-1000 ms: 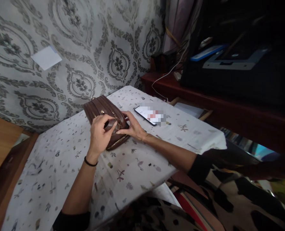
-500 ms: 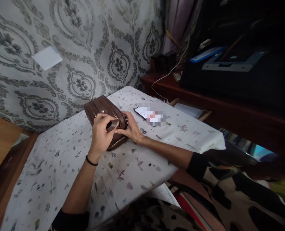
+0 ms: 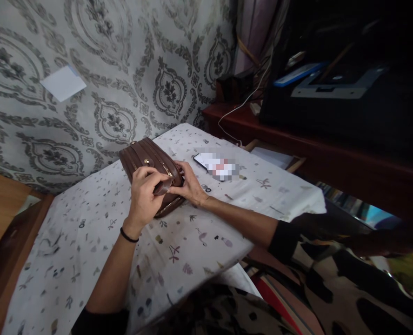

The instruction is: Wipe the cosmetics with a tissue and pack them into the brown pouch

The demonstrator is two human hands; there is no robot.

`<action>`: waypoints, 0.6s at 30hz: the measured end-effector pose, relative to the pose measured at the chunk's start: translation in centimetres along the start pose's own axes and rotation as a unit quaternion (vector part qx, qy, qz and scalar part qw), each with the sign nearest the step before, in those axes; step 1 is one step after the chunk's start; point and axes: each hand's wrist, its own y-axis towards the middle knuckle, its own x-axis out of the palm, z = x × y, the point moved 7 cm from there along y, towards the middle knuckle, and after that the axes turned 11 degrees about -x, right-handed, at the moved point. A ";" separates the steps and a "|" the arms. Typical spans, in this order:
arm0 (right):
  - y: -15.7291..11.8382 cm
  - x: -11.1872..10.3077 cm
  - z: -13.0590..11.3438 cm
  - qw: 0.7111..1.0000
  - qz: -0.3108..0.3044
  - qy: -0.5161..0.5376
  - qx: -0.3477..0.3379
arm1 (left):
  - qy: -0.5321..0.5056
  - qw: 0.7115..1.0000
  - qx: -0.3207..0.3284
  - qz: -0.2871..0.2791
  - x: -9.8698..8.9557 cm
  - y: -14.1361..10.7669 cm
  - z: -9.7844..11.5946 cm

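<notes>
A brown leather handbag [image 3: 149, 151] with gold zips and a round gold stud lies on the table. My left hand [image 3: 145, 197], a black band on its wrist, is closed around a brown strap [image 3: 163, 185] at the bag's near end. My right hand [image 3: 190, 186] grips that same end from the right, its thumb meeting the strap beside the left fingertips. Part of the bag's end is hidden by both hands.
The table [image 3: 98, 253] wears a white printed cloth. Right of the bag lies a phone [image 3: 206, 163] with a lit, partly blurred screen. A white cable [image 3: 234, 111] drops from a dark red cabinet [image 3: 297, 139], which has an open drawer [image 3: 272, 156]. Patterned wallpaper backs the table.
My left fingers have shifted slightly, uncovering more of the bag's gold zip near the strap. The whole view has drifted a little; the right hand keeps its hold.
</notes>
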 end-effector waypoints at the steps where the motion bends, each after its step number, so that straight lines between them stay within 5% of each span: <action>1: 0.0 0.0 0.0 1.000 -0.001 0.002 -0.001 | 0.001 1.000 0.002 -0.003 0.0 0.0 0.0; 18: 0.2 0.0 0.1 1.000 -0.012 0.027 0.001 | 0.025 0.999 0.027 -0.040 0.2 0.2 0.3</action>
